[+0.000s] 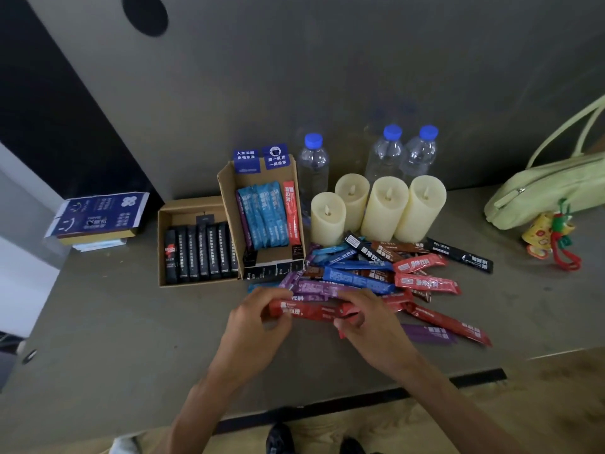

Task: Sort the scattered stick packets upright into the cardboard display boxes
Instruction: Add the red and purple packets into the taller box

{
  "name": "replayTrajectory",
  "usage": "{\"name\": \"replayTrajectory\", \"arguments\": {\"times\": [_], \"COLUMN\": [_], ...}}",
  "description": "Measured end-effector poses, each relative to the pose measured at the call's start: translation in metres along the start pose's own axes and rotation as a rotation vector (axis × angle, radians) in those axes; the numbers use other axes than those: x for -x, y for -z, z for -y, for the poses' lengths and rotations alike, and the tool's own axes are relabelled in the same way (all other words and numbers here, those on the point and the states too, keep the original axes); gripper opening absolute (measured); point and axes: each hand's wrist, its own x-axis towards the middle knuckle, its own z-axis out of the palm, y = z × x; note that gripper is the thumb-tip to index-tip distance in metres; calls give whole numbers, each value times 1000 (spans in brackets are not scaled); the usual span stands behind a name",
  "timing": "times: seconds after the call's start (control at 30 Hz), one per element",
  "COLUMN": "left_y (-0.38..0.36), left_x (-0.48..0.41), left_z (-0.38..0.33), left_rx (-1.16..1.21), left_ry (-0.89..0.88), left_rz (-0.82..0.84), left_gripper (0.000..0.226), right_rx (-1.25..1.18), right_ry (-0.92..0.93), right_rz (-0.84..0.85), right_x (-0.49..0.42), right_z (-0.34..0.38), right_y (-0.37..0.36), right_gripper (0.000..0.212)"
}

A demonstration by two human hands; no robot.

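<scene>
One red stick packet runs left-right, left hand and right hand pinching it.

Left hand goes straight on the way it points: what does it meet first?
Most likely the purple packets lying just past the red packet that the left hand holds; behind them comes the front of the taller cardboard box. There is only one view, so depth is uncertain.
</scene>
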Motion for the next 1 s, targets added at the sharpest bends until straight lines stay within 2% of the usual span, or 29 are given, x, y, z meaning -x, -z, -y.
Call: {"name": "replayTrajectory", "arguments": {"times": [0.1,0.17,0.23,0.37,0.5,0.67,0.9,1.0], "left_y": [17,26,31,29,21,17,18,10], "left_x": [-5,-7,-10,-9,-8,-11,-18,-17], "left_z": [-7,-14,-20,-24,-22,-22,-21,-16], "left_rx": [79,171,254,374,462,535,521,416], "left_ry": [-34,-34,-34,-6,59,111,148,157], "left_rz": [75,104,94,23,-39,-137,-201,-145], "left_gripper": [36,38,38,41,42,20,16,11], "right_rx": [-39,-159,-301,-513,-564,-499,-427,-390], "right_ry": [-11,-43,-44,-70,-82,-98,-157,-126], "right_rz": [188,285,313,359,356,326,302,223], "right_x": [-2,-2,-2,5,8,8,1,-7], "right_z": [12,17,22,30,31,33,43,52], "right_y": [4,6,8,9,10,9,3,0], "right_gripper": [40,29,16,13,15,11,4,7]}}
